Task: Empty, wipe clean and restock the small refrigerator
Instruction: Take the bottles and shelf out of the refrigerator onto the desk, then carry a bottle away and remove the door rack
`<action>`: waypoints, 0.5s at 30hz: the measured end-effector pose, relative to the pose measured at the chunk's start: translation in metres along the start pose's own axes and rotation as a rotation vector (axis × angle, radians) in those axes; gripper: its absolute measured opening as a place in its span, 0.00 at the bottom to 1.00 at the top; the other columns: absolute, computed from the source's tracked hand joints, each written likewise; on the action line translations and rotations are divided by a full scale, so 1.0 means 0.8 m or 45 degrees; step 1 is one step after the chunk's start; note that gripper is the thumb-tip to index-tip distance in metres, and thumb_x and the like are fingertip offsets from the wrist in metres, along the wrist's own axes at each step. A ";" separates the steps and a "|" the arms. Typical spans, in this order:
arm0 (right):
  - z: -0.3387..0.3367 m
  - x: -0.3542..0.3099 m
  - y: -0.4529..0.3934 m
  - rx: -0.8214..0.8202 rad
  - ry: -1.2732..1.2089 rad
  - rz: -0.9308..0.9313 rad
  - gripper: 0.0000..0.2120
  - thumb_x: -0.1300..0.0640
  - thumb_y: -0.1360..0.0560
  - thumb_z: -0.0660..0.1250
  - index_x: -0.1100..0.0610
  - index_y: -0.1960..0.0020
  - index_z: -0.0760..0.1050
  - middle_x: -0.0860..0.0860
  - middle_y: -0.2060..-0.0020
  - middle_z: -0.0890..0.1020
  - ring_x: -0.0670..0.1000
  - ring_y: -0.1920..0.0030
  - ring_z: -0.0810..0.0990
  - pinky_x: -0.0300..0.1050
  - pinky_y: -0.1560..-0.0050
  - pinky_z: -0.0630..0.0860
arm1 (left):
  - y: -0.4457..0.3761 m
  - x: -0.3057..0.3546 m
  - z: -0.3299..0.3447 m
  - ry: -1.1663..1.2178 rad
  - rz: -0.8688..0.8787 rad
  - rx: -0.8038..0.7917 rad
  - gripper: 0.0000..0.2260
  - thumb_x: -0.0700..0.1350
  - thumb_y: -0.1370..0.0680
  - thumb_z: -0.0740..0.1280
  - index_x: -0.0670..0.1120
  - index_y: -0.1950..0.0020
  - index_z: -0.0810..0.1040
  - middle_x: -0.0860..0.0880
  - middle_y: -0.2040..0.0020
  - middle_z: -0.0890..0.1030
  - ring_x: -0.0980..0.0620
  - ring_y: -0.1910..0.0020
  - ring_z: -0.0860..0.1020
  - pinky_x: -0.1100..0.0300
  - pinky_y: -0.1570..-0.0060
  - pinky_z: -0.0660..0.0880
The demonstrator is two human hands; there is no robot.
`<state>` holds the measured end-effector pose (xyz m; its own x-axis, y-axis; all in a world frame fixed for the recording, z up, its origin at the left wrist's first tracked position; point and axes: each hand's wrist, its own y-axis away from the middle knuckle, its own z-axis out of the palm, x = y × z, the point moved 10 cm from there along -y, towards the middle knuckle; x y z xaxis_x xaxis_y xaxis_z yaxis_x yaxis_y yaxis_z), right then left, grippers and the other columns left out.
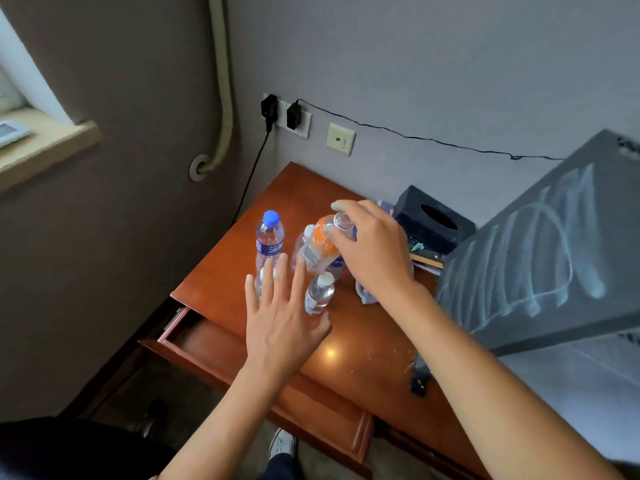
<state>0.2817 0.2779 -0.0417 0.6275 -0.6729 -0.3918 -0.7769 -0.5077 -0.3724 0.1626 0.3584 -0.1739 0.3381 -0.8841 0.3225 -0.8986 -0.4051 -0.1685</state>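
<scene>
Item: orange-labelled bottle (318, 249), tilted among bottles mid-desk (363, 344), our right hand (374, 251) pinching its neck, left hand (280, 317) flat-fingered, empty, at seven o'clock; lift straight, sparing neighbours.

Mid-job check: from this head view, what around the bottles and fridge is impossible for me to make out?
- Bottle behind the left hand: only its top shows through the fingers.
- Orange-label bottle: cap hidden by the right hand and its grip.
- Purple item: mostly covered by the right wrist.
- Refrigerator: interior out of sight; right edge cuts it off.
- Open drawer: contents shadowed, blurred.
</scene>
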 end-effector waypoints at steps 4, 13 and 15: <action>-0.077 0.014 0.033 0.194 -0.051 0.088 0.14 0.52 0.25 0.73 0.49 0.39 0.81 0.47 0.47 0.83 0.51 0.50 0.82 0.51 0.52 0.80 | 0.003 0.044 -0.022 0.081 0.114 0.052 0.41 0.67 0.26 0.59 0.47 0.17 0.58 0.44 0.17 0.58 0.42 0.18 0.53 0.37 0.21 0.49; -0.207 0.023 0.185 0.413 -0.143 0.298 0.17 0.51 0.27 0.74 0.47 0.38 0.81 0.43 0.47 0.84 0.47 0.50 0.82 0.52 0.50 0.81 | 0.077 0.159 -0.062 0.647 0.416 -0.057 0.39 0.65 0.23 0.66 0.50 0.18 0.56 0.51 0.22 0.67 0.51 0.22 0.65 0.43 0.26 0.65; -0.220 0.030 0.241 0.423 -0.180 0.405 0.17 0.51 0.27 0.75 0.46 0.38 0.80 0.42 0.47 0.84 0.46 0.51 0.82 0.52 0.50 0.80 | 0.115 0.186 -0.057 0.858 0.458 -0.216 0.37 0.64 0.24 0.69 0.57 0.20 0.57 0.57 0.28 0.74 0.54 0.30 0.74 0.46 0.34 0.74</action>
<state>0.1382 0.0693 0.0254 0.3798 -0.6753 -0.6322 -0.8876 -0.0736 -0.4546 0.1173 0.2002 -0.0993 -0.1757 -0.6000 0.7805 -0.9696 -0.0315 -0.2425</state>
